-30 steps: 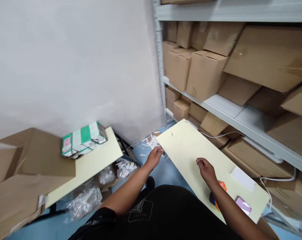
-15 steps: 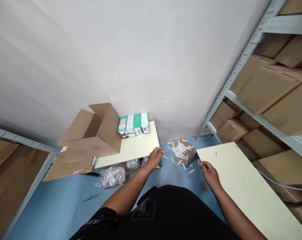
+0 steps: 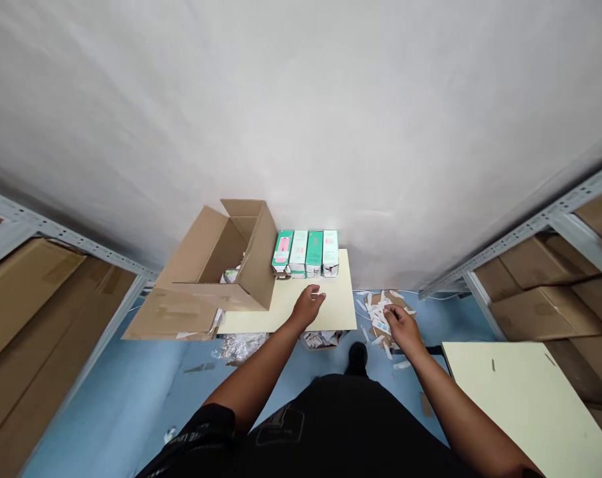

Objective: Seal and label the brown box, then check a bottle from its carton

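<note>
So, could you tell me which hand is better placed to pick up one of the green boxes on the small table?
Probably the left hand: it hovers over the small table, just short of the green boxes. The right hand is off to the side, above paper scraps on the floor.

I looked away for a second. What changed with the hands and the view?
The view swung left, from the shelf of boxes to the wall. The left hand left the right board's corner and now hovers over the small table, near the green packs. The right hand left that board too. Both hands stay empty.
</note>
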Demonstrator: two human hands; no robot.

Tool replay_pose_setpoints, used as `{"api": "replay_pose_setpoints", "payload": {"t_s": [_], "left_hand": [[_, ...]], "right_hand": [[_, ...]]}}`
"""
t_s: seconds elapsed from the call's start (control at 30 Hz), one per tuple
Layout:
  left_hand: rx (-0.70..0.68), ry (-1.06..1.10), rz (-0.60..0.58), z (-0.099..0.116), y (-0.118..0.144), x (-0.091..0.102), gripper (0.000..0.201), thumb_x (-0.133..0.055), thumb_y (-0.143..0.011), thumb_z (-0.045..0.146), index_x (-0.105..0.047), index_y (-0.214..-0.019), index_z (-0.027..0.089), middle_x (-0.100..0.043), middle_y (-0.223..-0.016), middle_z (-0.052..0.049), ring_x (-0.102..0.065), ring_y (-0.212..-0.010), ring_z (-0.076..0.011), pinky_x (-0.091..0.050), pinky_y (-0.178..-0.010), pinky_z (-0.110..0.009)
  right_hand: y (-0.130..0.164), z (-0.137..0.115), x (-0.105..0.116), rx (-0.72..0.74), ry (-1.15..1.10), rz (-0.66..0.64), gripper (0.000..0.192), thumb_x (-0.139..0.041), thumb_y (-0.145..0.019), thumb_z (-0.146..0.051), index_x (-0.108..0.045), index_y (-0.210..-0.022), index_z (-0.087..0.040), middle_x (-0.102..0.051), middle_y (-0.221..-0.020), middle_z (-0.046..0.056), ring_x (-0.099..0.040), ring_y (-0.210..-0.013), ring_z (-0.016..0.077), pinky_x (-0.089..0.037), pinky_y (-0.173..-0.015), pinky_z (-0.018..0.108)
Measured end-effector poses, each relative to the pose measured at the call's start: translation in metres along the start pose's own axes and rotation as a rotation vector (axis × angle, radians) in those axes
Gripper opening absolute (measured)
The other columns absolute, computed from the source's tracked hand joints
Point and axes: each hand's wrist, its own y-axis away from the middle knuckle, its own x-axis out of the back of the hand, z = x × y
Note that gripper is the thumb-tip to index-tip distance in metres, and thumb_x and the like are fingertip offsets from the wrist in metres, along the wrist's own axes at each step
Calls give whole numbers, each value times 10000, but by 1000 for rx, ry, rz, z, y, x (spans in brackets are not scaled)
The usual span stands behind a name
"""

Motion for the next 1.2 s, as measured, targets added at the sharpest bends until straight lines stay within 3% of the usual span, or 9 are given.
{"api": "replay_pose_setpoints", "payload": {"t_s": [0.23,0.4,0.53,0.7,0.97,1.07,1.2], "left_hand": [[11,-34,58,13,-64,-19,493,-695,-909,378,-626,-1365,205,-642,-1454,-141,-655,-1215,-283,-496,-1027,-399],[33,-81,97,32,-118,-39,423,-688,-888,311,-677,-1297,204,-705,-1335,-119,-663,-1155,-279,-504,-1010,-389],[89,-105,163,34,-140,-50,412,-730,-826,272,-714,-1227,180,-717,-1256,-121,-677,-1077,-268,-513,-992,-379],[143,-40,123,35,-147,-58,450,-782,-779,320,-737,-1203,177,-732,-1158,-101,-681,-994,-250,-536,-919,-351],[167,70,197,43,-155,-59,573,-760,-812,346,-671,-1347,161,-700,-1167,-94,-674,-978,-215,-530,-901,-318],[191,97,233,44,-154,-58,527,-771,-815,381,-687,-1282,153,-704,-1165,-104,-679,-998,-228,-535,-900,-332],[237,165,153,47,-146,-54,486,-795,-814,461,-675,-1180,163,-731,-1120,-104,-695,-933,-229,-558,-826,-340]], "right_hand": [[-113,-5,-39,28,-15,-174,426,-587,-842,-602,-751,-998,-241,-791,-1005,73,-713,-971,297,-536,-878,386],[-200,-27,-99,-211,-124,-410,408,-641,-788,-564,-715,-1030,-244,-767,-1001,52,-704,-930,252,-550,-771,342],[-243,-42,-148,-281,-124,-530,463,-676,-782,-580,-683,-1105,-249,-767,-1077,52,-711,-918,224,-550,-699,313],[-256,-50,-171,-336,-141,-584,442,-693,-801,-560,-654,-1103,-240,-770,-1075,78,-723,-863,220,-543,-635,304],[-248,-54,-161,-367,-255,-539,423,-697,-810,-515,-593,-1132,-260,-775,-1071,94,-750,-845,250,-571,-615,329],[-240,-55,-158,-416,-359,-551,409,-688,-816,-525,-576,-1115,-270,-779,-1048,87,-750,-806,237,-560,-588,315],[-225,-60,-155,-432,-419,-516,436,-731,-804,-524,-544,-1113,-280,-766,-1092,81,-747,-826,230,-548,-580,303]]}}
